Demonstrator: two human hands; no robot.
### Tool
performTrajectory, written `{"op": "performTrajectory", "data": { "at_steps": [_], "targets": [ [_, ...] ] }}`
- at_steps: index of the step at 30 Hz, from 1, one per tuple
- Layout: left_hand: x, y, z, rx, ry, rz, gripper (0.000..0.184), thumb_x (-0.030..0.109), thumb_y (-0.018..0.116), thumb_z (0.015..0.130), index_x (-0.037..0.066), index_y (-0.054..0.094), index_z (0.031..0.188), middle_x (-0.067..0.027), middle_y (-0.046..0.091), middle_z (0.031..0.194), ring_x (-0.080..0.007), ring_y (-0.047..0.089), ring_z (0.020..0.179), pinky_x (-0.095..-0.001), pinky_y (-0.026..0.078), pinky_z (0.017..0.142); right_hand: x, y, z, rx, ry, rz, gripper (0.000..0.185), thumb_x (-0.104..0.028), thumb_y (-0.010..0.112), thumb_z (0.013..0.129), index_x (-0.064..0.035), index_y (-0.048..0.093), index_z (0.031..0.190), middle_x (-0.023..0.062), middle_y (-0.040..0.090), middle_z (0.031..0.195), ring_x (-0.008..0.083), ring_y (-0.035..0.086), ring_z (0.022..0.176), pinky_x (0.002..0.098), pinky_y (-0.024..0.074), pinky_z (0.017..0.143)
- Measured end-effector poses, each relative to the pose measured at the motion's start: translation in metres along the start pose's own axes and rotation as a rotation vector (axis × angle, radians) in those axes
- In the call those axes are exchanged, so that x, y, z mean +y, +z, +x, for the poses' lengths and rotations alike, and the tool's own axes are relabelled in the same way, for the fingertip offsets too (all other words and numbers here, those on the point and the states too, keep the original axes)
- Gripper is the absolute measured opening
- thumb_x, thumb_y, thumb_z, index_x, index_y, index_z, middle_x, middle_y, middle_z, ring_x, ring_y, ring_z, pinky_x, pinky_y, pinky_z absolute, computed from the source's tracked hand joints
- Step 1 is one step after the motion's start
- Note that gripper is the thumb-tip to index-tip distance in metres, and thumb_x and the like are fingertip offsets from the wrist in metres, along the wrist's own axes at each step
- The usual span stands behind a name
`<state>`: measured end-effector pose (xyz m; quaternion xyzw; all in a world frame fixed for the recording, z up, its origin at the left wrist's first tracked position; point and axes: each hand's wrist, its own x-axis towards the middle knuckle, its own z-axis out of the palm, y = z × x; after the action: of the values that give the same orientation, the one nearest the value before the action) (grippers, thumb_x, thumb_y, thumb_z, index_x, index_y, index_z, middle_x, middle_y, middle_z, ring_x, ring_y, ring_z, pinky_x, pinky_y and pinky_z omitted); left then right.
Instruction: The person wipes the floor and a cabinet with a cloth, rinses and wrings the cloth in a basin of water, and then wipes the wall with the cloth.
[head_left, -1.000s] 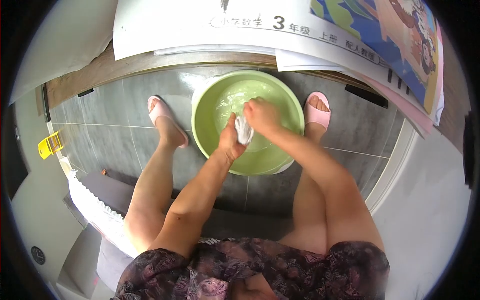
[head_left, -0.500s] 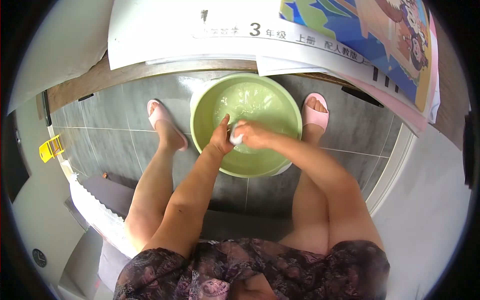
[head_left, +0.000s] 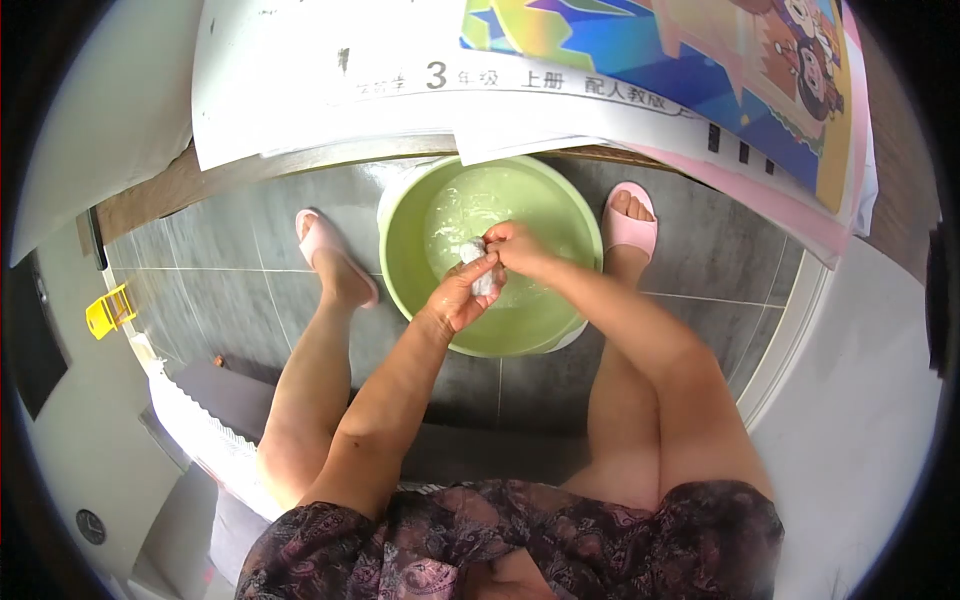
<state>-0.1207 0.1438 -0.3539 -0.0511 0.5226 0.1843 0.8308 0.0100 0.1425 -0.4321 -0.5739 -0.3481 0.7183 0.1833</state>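
The dark grey tiled floor (head_left: 230,320) spreads under everything; splashes landing on it could leave it slippery beneath the open-toed pink slippers. Above it, a stack of white printed paper sheets (head_left: 300,80), topped by a glossy blue picture-covered booklet (head_left: 690,85), overhangs the brown wooden table edge (head_left: 160,198). In this view one paper corner overlaps the rim of the round, pale green plastic basin (head_left: 575,222); a knock could send loose sheets down into the clear, glinting water (head_left: 465,200). The basin stands on the tiles between the feet, so a shifting foot could jolt it and spill some.

Of the pink slippers, the left one (head_left: 322,240) is apart from the basin, while the right one (head_left: 632,237) sits just beside its rim.

Over the basin, the left hand (head_left: 465,297) wraps a small, crumpled white cloth (head_left: 484,283), thumb laid across it. The right hand (head_left: 518,250) has its fingertips pinched together at the cloth's upper end. How hard either presses cannot be told; wet fabric could slip if the left palm slackens while the right pulls, and dropping it would cause a splash.
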Motion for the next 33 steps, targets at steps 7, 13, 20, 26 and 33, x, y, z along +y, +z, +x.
{"op": "performTrajectory", "data": {
  "at_steps": [7, 13, 20, 26, 33],
  "targets": [
    [0.027, -0.025, 0.011, 0.05, -0.333, -0.093, 0.017, 0.018, 0.059, 0.075, 0.006, 0.05, 0.084, -0.0026, 0.048, 0.071, -0.0059, 0.043, 0.053, -0.0116, 0.033, 0.036, -0.04, -0.003, -0.044, -0.127, -0.525, -0.577, 0.066, -0.016, 0.061, 0.07, -0.0059, 0.029, 0.126, 0.0159, 0.043, 0.119, 0.0292, 0.041, 0.11, 0.0361, 0.0359, 0.093],
    [0.041, -0.026, -0.007, -0.167, -0.553, -0.057, 0.018, 0.017, 0.059, 0.073, 0.004, 0.05, 0.082, -0.0034, 0.046, 0.073, -0.0023, 0.038, 0.049, -0.0095, 0.026, 0.031, -0.04, 0.009, -0.045, -0.273, -0.53, -0.595, 0.074, -0.016, 0.063, 0.068, -0.0074, 0.02, 0.128, 0.0155, 0.04, 0.118, 0.0295, 0.041, 0.109, 0.0371, 0.0351, 0.094],
    [0.05, -0.022, -0.013, -0.327, -0.556, 0.284, 0.013, 0.01, 0.057, 0.075, 0.002, 0.049, 0.081, -0.0039, 0.048, 0.07, -0.0013, 0.036, 0.045, -0.0104, 0.023, 0.031, -0.038, 0.012, -0.044, -0.099, -0.798, -0.719, 0.042, -0.014, 0.063, 0.067, -0.006, 0.038, 0.101, 0.0146, 0.046, 0.096, 0.029, 0.054, 0.087, 0.0374, 0.046, 0.072],
    [0.046, -0.012, -0.01, -0.279, -0.495, 0.363, 0.01, 0.008, 0.055, 0.073, 0.005, 0.046, 0.078, -0.0011, 0.044, 0.064, -0.0006, 0.032, 0.043, -0.0117, 0.022, 0.031, -0.047, 0.002, -0.04, -0.112, -0.711, -0.882, 0.014, -0.016, 0.048, 0.078, -0.0069, 0.042, 0.087, 0.0139, 0.054, 0.074, 0.028, 0.058, 0.067, 0.0371, 0.0465, 0.056],
    [0.048, 0.012, -0.004, -0.087, -0.318, 0.933, 0.012, 0.009, 0.055, 0.068, 0.007, 0.044, 0.068, 0.0013, 0.041, 0.061, -0.0031, 0.031, 0.046, -0.0163, 0.022, 0.037, -0.059, -0.01, -0.04, -0.121, -0.51, -0.973, 0.013, -0.016, 0.045, 0.079, -0.0065, 0.047, 0.087, 0.0116, 0.057, 0.069, 0.0277, 0.058, 0.064, 0.0369, 0.0463, 0.053]
  ]
}}
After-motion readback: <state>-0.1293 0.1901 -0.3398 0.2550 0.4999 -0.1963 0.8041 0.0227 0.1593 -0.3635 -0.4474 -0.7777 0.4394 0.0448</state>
